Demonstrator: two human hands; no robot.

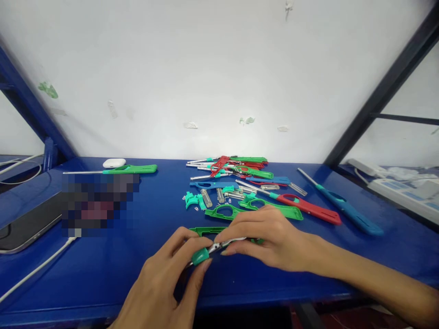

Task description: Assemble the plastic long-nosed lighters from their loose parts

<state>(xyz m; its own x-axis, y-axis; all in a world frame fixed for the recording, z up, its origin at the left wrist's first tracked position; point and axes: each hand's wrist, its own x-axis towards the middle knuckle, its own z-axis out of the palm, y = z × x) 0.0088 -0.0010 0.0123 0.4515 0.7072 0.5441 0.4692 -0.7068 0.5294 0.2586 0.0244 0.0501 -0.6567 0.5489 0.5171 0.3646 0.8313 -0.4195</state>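
My left hand (163,274) is closed on the teal collar (200,256) of a metal lighter tube, pinched between thumb and fingers. A small metallic part (215,247) sticks out of the collar toward my right hand (270,233). That hand is also closed, its thumb and fingertips on a slim whitish piece (236,240) that meets the metallic part; its kind is unclear. Just behind the fingers lies an open green handle half (206,230), partly covered by my right hand. Farther back are another green handle half (222,212) and a red lighter (308,208).
Behind my hands are clear fuel tanks (206,198), teal pieces (192,200) and a pile of lighter parts (247,168). A blue lighter (346,208) lies right, a green one (133,169) left. A phone (34,221) and white cable (41,267) are at left.
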